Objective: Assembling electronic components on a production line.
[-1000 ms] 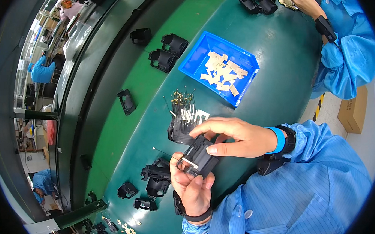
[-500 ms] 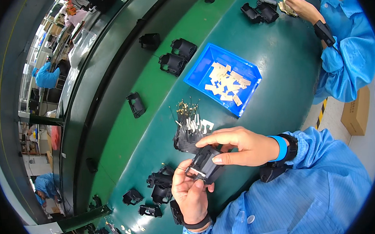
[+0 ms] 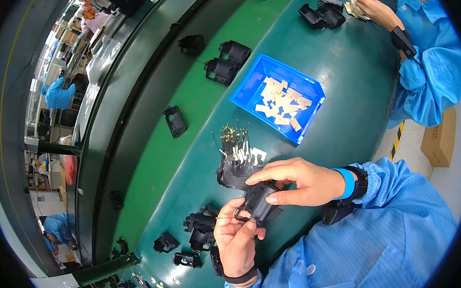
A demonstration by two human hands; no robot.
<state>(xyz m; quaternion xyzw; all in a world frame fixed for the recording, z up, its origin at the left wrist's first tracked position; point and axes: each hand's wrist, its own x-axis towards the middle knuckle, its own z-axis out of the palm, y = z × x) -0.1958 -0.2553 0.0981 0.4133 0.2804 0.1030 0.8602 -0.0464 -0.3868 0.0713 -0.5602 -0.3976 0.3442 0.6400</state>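
A black plastic housing [image 3: 261,201] is held between both of my hands above the near side of the green table. My left hand [image 3: 236,245] grips its lower left end, with the thumb and fingertips at its edge. A thin dark wire shows by those fingertips. My right hand [image 3: 305,182] is closed over the upper right side, thumb on the near face and index finger stretched along the far edge. Just beyond the housing lies a bundle of thin black cables [image 3: 236,165] with white sleeves and brass-coloured tips.
Behind the cables stands a blue bin [image 3: 243,93] with cream paper pieces [image 3: 280,101]. Several black housings [image 3: 199,225] lie left of my left hand. More housings [image 3: 221,70] sit on the green conveyor belt [image 3: 153,175]. At far right, a co-worker's hand [image 3: 378,11] holds cream pieces.
The housing has turned slightly in my hands, and its pale inner strip shows less. On the belt, the housings have shifted toward the upper right.
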